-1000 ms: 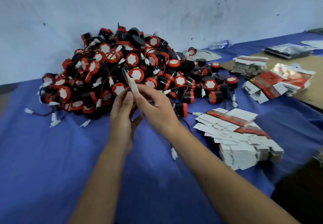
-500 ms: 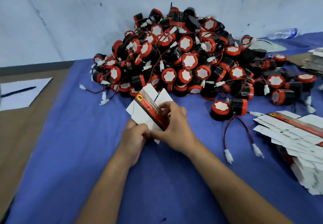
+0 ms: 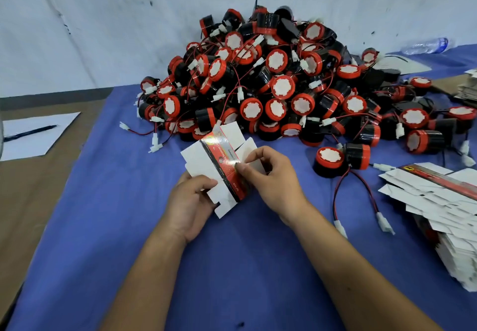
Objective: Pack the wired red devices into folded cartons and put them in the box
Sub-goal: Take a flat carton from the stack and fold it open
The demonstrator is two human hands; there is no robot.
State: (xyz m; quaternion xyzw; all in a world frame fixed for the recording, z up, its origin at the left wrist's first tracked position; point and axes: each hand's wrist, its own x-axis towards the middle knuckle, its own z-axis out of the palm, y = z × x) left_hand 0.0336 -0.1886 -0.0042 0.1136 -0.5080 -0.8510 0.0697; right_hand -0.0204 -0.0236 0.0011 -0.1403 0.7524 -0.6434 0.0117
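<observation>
Two hands held one flat carton (image 3: 219,165) above the blue bench (image 3: 103,227), nothing yet folded. Far left of the fingers lay a paper sheet (image 3: 33,137) with a pen (image 3: 29,132). The left hand (image 3: 189,203) gripped the carton's lower white flaps, thumb over the card. The right hand (image 3: 271,176) pinched the red printed panel between thumb and forefinger. Beyond the fingers rose the heap of wired red devices (image 3: 278,80); right of them lay a stack of flat cartons (image 3: 438,201). The card looked light, thin and easily creased, best held near its score lines; the glossy panel seemed slippery.
</observation>
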